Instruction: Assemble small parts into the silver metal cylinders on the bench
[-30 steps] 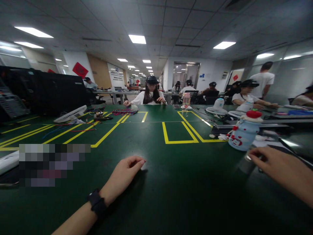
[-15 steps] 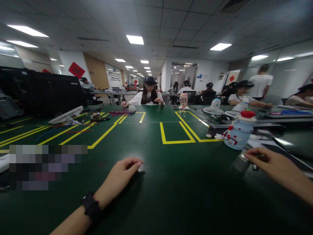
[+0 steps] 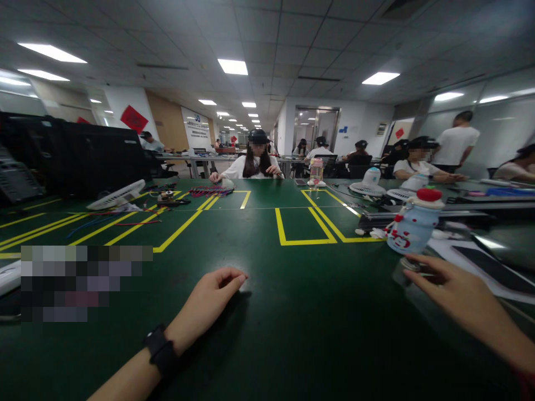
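Note:
My left hand (image 3: 216, 298) lies low over the green table, fingers curled and thumb pressed to the index finger; nothing shows between them. A black band (image 3: 159, 350) circles that wrist. On the right, my right hand (image 3: 453, 295) has its thumb and fingertips closed at the silvery top of a small see-through container (image 3: 402, 275), which is blurred and partly covered by the hand. Just behind it stands a light-blue bottle (image 3: 412, 225) with a red top and cartoon prints.
Yellow tape (image 3: 307, 243) marks outlines on the green table (image 3: 267, 334). A white fan (image 3: 115, 196) and loose wires (image 3: 137, 223) lie at left. A dark tablet-like slab (image 3: 497, 270) lies at right. Opposite sits a person (image 3: 254, 161) with both hands at the table.
My right hand has shifted slightly left, with the thumb and fingers now more spread around the container's top. The left hand keeps its pose. The view has turned slightly.

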A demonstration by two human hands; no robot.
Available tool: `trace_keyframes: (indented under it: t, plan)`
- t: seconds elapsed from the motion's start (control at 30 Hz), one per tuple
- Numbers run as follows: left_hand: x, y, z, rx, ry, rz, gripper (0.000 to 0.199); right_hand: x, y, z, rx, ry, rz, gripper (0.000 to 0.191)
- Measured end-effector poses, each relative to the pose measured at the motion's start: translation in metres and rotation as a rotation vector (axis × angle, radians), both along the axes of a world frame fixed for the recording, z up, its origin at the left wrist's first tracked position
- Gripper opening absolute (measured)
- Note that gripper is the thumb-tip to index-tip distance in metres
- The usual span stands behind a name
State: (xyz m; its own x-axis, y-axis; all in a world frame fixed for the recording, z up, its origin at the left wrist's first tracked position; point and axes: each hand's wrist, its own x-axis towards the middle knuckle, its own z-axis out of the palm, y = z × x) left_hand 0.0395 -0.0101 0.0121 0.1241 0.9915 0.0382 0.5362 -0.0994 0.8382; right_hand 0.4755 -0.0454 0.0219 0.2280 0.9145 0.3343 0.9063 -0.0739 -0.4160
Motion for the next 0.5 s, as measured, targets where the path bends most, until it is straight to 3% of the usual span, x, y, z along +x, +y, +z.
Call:
trace_keyframes:
  t: [0.17,0.3,0.4,0.5]
  plan:
    - [-0.001,0.002,-0.002,0.000,0.005,-0.015,0.033,-0.103,0.018,0.006,0.088,0.104,0.443,0.037]
    - [-0.004,0.004,-0.004,-0.016,0.029,-0.044,0.034,-0.182,0.023,0.000,0.095,0.204,0.774,0.035]
    - [-0.002,0.003,-0.004,0.024,0.074,-0.073,0.036,-0.205,0.024,-0.013,0.095,0.266,0.866,0.037]
    - [0.012,0.001,0.000,0.124,0.134,-0.109,0.038,-0.205,0.026,-0.027,0.060,0.392,0.821,0.054]
